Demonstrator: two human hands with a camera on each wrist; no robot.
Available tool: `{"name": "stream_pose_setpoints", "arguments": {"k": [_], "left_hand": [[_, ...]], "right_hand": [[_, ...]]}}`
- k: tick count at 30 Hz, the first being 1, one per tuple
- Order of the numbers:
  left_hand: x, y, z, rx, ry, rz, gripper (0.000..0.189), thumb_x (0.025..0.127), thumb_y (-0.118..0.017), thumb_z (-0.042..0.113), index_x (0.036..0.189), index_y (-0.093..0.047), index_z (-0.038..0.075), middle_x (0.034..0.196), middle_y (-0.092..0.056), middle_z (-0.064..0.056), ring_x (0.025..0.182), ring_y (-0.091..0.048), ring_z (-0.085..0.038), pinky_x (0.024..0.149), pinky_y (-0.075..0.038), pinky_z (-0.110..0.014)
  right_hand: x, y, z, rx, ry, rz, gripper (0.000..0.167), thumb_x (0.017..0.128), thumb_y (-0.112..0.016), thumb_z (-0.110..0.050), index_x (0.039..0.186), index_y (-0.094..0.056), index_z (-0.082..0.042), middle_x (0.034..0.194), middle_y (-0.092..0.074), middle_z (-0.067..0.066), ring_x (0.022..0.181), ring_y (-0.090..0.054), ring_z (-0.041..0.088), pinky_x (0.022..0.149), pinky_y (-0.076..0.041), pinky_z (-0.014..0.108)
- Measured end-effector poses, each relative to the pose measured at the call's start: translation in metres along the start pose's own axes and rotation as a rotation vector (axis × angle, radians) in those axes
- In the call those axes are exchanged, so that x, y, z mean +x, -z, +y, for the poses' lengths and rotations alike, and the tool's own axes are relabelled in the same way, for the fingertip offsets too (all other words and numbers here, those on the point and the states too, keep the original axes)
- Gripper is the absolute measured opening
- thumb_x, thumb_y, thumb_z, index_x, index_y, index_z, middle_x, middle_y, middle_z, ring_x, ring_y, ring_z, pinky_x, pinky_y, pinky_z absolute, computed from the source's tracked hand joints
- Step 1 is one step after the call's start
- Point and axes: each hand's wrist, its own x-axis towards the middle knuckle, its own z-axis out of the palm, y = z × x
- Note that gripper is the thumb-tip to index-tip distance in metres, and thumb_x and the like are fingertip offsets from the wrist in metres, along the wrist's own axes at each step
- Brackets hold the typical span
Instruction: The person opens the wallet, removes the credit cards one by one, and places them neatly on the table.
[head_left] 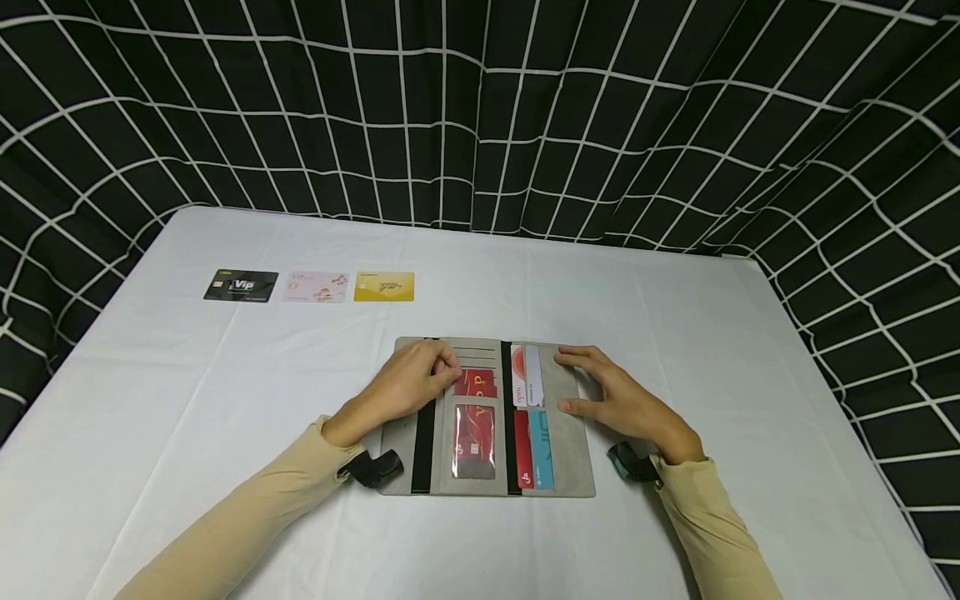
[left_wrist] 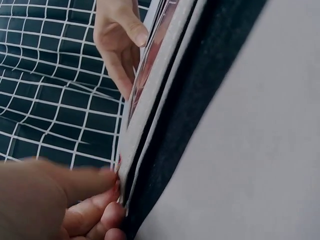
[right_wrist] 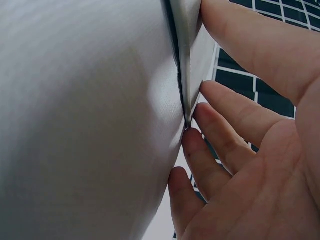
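A grey card wallet [head_left: 573, 467] lies opened flat before me, with black bands down its panels. My left hand [head_left: 408, 379] reaches over its left panel. Thumb and fingertips pinch the left edge of a red card [head_left: 476, 382] that sits partly in a slot; in the left wrist view a sliver of red shows between them. Below it, a clear window holds another red card [head_left: 474, 433]. With fingers spread and fairly straight, my right hand [head_left: 626, 400] rests on the wallet's right edge. Beside it, the right panel holds a white-and-orange card [head_left: 527, 375], a red card [head_left: 523, 450] and a blue card [head_left: 541, 450].
To the upper left, a black card [head_left: 241, 286], a pink card [head_left: 315, 287] and a yellow card [head_left: 384, 287] lie in a row on the white tablecloth [head_left: 225, 400]. A black curtain with a white grid [head_left: 480, 108] hangs behind the table.
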Motion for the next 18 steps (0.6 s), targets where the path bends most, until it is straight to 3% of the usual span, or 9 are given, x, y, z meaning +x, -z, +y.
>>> {"name": "stream_pose_setpoints", "arguments": {"k": [7, 18], "left_hand": [[0.0028, 0.0022, -0.0006, -0.047, -0.013, -0.044, 0.009, 0.092, -0.07, 0.017, 0.092, -0.07, 0.008, 0.07, -0.053, 0.003, 0.064, -0.045, -0.008, 0.062, -0.037, -0.022], [0.0068, 0.0064, 0.0017, -0.012, 0.022, -0.057, 0.011, 0.095, -0.067, 0.019, 0.097, -0.071, 0.009, 0.067, -0.054, 0.003, 0.061, -0.045, -0.009, 0.062, -0.037, -0.024]], "right_hand": [[-0.0025, 0.0007, -0.0009, -0.014, 0.009, 0.005, 0.07, 0.088, -0.075, -0.018, 0.146, -0.043, 0.001, 0.155, -0.033, 0.018, 0.143, -0.029, 0.04, 0.115, -0.025, 0.063], [-0.0014, -0.0005, -0.0012, -0.006, 0.006, 0.011, 0.071, 0.087, -0.076, -0.016, 0.147, -0.042, 0.0, 0.155, -0.032, 0.017, 0.143, -0.029, 0.04, 0.115, -0.025, 0.064]]}}
